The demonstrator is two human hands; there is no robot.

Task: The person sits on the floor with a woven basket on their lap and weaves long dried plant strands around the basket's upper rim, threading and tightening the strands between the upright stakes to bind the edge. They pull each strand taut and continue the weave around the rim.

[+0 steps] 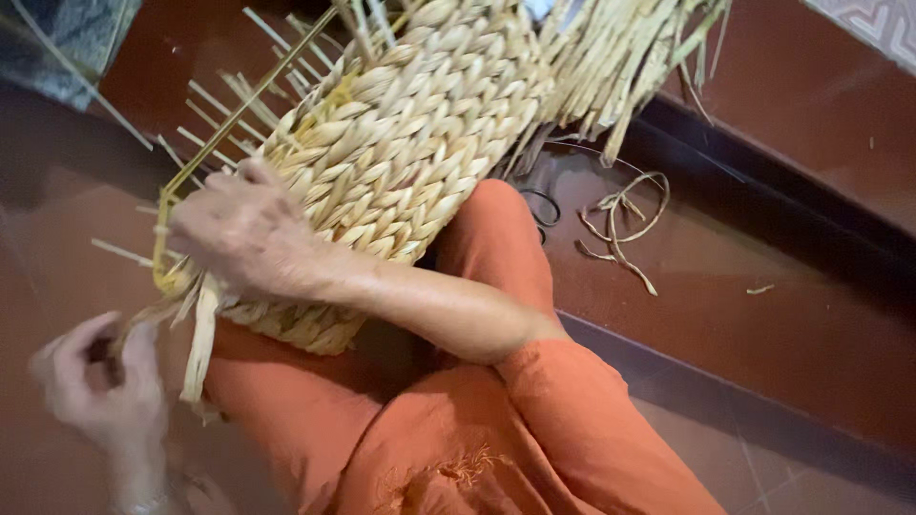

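A woven straw basket [410, 143] is lying across the person's orange-clad lap above a glossy reddish-brown floor [763, 324]. The right hand [243, 229] is pressing, fingers curled, on its rim; the left hand [100, 377] is pinching a straw strand [200, 339]. Straw scraps [620, 224] are lying beside a dark step.

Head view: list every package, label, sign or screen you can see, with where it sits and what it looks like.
None in view: no package, label, sign or screen.
What shows instead is a woven straw basket on the lap, loose straw strips on the brown floor, and black scissors, partly hidden by the knee.
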